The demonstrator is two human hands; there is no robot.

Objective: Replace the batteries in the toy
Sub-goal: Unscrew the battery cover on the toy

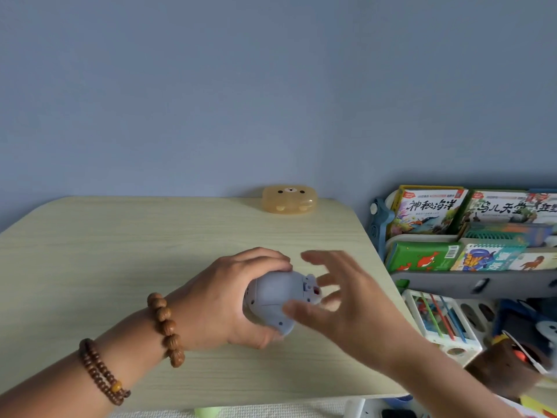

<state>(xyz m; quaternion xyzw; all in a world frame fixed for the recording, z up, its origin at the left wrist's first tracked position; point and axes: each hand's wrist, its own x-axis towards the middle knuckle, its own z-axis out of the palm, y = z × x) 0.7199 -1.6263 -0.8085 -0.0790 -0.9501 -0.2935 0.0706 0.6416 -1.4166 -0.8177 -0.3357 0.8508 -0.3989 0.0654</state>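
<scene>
A small grey-blue plastic toy [275, 297] is held just above the pale wooden table [120, 251], near its middle. My left hand [229, 300] grips the toy from the left, fingers curled over its top and thumb under it. A small opening with a red part shows at the toy's right end. My right hand [343, 300] hovers at that end with fingers spread and blurred, its thumb touching the toy's lower right side. No batteries are visible.
An amber bear-face case [289, 199] lies at the table's far edge by the blue wall. To the right of the table stands a rack of children's books [470, 233], with a white bin of coloured items [440, 321] below it.
</scene>
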